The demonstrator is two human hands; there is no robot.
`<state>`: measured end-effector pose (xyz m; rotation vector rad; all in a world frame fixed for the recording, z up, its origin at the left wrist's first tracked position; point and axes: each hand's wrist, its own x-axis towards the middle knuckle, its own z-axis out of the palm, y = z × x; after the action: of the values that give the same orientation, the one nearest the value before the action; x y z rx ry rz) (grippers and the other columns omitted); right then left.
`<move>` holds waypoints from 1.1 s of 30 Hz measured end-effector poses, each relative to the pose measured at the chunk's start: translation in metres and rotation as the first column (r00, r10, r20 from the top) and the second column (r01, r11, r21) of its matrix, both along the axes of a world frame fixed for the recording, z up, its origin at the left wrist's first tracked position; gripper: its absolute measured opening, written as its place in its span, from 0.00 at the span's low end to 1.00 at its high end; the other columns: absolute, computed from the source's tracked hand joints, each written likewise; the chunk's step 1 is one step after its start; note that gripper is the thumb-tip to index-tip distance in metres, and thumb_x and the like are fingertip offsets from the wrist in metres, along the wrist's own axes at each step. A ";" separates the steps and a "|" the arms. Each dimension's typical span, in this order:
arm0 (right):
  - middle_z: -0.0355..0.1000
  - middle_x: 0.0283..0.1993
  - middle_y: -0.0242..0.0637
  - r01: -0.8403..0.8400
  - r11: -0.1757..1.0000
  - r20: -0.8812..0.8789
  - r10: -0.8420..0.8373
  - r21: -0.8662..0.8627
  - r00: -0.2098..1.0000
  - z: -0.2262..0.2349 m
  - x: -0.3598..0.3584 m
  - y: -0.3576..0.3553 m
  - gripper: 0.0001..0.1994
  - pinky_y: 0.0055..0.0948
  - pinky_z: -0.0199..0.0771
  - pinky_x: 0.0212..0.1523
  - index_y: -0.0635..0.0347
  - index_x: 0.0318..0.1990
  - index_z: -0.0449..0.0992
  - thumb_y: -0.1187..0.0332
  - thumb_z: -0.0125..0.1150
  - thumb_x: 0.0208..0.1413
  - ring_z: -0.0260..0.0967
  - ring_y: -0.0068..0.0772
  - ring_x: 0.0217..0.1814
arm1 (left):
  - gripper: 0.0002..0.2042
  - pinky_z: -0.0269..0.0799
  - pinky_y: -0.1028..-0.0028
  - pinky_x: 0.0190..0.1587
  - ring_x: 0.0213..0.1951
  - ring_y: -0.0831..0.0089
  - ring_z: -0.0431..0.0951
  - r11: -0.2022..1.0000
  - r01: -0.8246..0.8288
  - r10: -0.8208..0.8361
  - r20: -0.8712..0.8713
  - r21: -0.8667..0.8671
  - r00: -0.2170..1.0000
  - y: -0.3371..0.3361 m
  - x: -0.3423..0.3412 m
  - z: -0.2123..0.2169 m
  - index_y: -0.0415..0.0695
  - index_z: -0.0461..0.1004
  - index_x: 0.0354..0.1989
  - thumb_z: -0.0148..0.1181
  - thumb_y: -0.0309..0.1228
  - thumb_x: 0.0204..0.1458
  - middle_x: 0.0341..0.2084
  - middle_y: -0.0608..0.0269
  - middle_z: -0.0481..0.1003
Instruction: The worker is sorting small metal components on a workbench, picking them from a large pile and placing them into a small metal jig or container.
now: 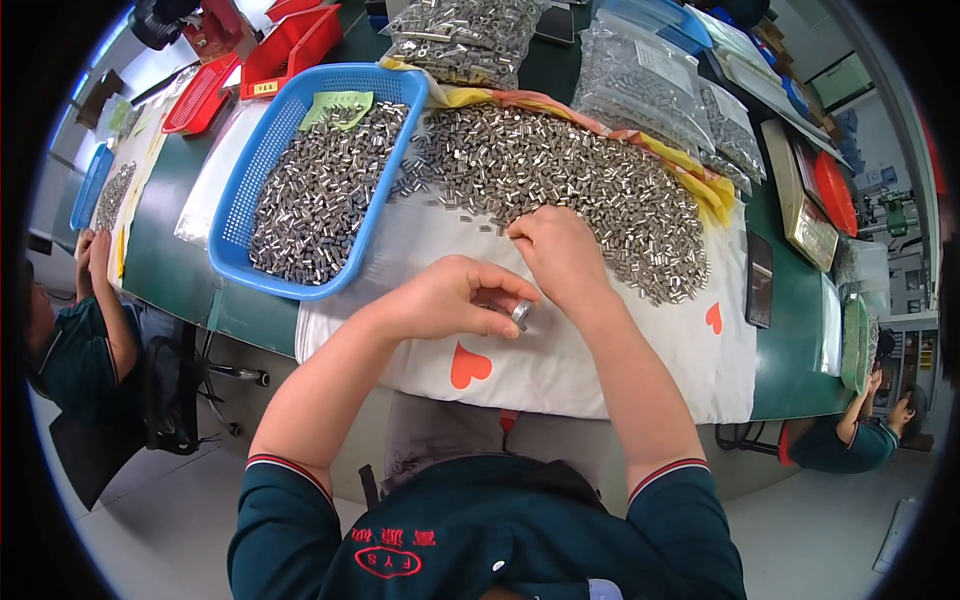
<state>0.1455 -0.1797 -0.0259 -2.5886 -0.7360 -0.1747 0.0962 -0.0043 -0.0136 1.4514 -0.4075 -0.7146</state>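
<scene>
The left hand (455, 295) pinches a round metal piece (520, 315) — the right hand (560, 255), pinched together, is just beside metal cylinders (600, 180), probably heaped close for easy reach

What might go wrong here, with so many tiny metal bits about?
The left hand might drop the round metal piece pinched at its fingertips. The right hand, beside the pile of small metal cylinders, might knock some loose. With no raised rim on the near side, cylinders could roll across the white cloth.
</scene>
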 end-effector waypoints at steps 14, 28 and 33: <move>0.72 0.31 0.35 0.151 0.853 -0.383 0.060 0.499 0.922 0.026 -0.023 -0.019 0.05 0.23 0.70 0.31 0.63 0.31 0.73 0.76 0.58 0.45 0.70 0.27 0.30 | 0.20 0.70 0.81 0.41 0.37 0.83 0.73 0.901 -0.399 0.379 -0.138 -0.168 0.915 0.003 0.013 -0.021 0.38 0.68 0.51 0.59 0.19 0.47 0.35 0.67 0.74; 0.71 0.26 0.35 -0.036 0.887 -0.039 0.060 0.461 0.997 0.017 -0.032 -0.004 0.04 0.30 0.68 0.30 0.60 0.26 0.72 0.77 0.60 0.40 0.68 0.35 0.29 | 0.19 0.71 0.82 0.38 0.34 0.84 0.73 0.915 -0.403 0.400 -0.098 -0.015 0.911 -0.003 0.008 -0.017 0.37 0.71 0.48 0.63 0.20 0.44 0.31 0.68 0.74; 0.70 0.26 0.35 -0.043 0.896 -0.048 0.072 0.443 0.996 0.018 -0.033 -0.008 0.03 0.31 0.68 0.30 0.61 0.25 0.72 0.76 0.60 0.41 0.68 0.36 0.30 | 0.19 0.72 0.81 0.39 0.35 0.83 0.74 0.924 -0.379 0.381 -0.055 0.044 0.923 -0.004 0.008 -0.012 0.37 0.72 0.47 0.63 0.21 0.44 0.32 0.66 0.75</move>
<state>0.1126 -0.1880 -0.0074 -2.1270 -0.6598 -0.2130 0.1041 -0.0082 -0.0260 1.4783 -0.0579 -0.4514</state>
